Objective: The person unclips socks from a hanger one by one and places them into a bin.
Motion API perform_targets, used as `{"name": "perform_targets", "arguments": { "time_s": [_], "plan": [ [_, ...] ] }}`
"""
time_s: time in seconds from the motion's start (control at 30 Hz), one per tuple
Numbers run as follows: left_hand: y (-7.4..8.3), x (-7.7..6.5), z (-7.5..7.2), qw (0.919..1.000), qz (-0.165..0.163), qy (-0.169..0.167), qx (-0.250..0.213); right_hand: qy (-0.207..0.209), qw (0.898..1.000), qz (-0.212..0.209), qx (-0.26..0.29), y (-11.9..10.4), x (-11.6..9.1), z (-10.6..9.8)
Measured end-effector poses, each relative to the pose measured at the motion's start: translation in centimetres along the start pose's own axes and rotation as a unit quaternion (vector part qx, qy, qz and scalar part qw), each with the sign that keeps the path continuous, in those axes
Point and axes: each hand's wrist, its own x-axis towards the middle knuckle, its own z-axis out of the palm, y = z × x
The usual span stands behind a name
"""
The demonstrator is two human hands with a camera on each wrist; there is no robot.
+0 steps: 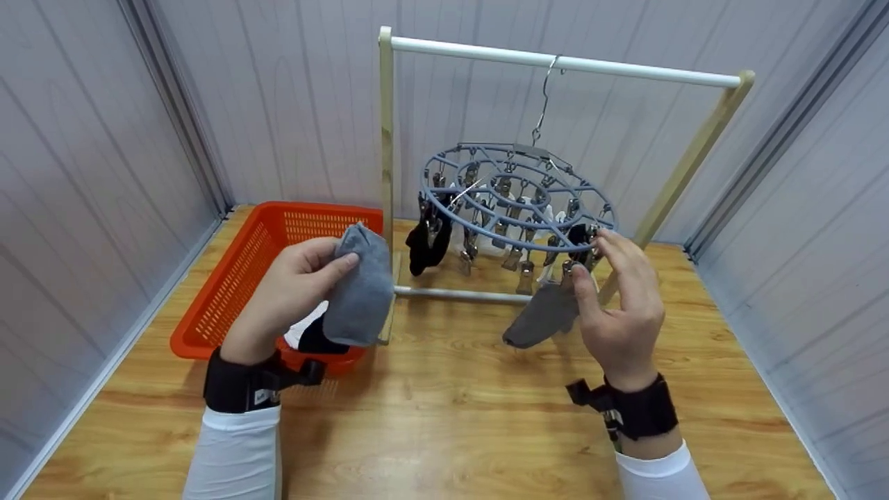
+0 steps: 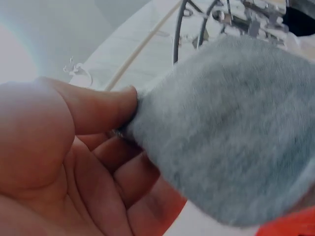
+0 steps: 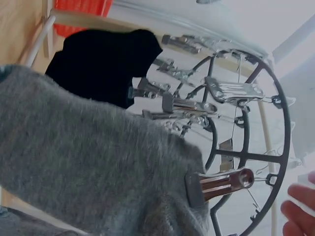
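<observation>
My left hand (image 1: 295, 285) pinches a grey sock (image 1: 359, 288) between thumb and fingers; in the left wrist view the sock's flat fabric (image 2: 231, 132) spreads out from the grip. Another grey sock (image 1: 545, 316) hangs from a metal clip on the round blue-grey clip hanger (image 1: 517, 198). In the right wrist view that clip (image 3: 221, 186) bites the sock's edge. Beside it is my right hand (image 1: 625, 305), thumb and fingers spread near the hanger's rim. Its fingertips (image 3: 301, 209) show apart from the clip at the right wrist view's edge.
An orange basket (image 1: 229, 278) stands at the left with black and white cloth inside. The hanger hooks over a white bar (image 1: 555, 59) on a wooden-legged rack (image 1: 387, 173). Black socks (image 1: 428, 244) and several bare clips hang from the hanger. Pale panels enclose the wooden floor (image 1: 458, 417).
</observation>
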Motion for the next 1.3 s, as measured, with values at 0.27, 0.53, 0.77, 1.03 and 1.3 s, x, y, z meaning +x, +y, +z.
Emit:
{"name": "perform_targets", "arguments": {
  "time_s": [0.27,0.53,0.77,1.03,1.3],
  "plan": [
    [-0.9,0.2,-1.4,0.9936,-0.055,0.030,0.093,-0.043,0.999,0.018,-0.027,1.3,-0.4,-0.1],
    [-1.8,0.8,-1.4,0.9810,-0.085,-0.008,0.174,-0.065,0.997,0.024,-0.031,1.2,-0.6,-0.4],
    [-3.9,1.6,-1.1,0.9679,-0.101,-0.045,0.225,-0.065,0.997,0.023,-0.023,0.9,-0.5,-0.2],
    [-4.3,1.1,-1.7,0.9214,-0.188,-0.051,0.337,-0.078,0.996,0.022,-0.021,0.6,-0.7,0.0],
    [-3.1,1.1,-1.1,0.9310,-0.177,-0.027,0.318,-0.084,0.996,0.019,-0.019,0.4,-0.8,0.1]
  ]
}}
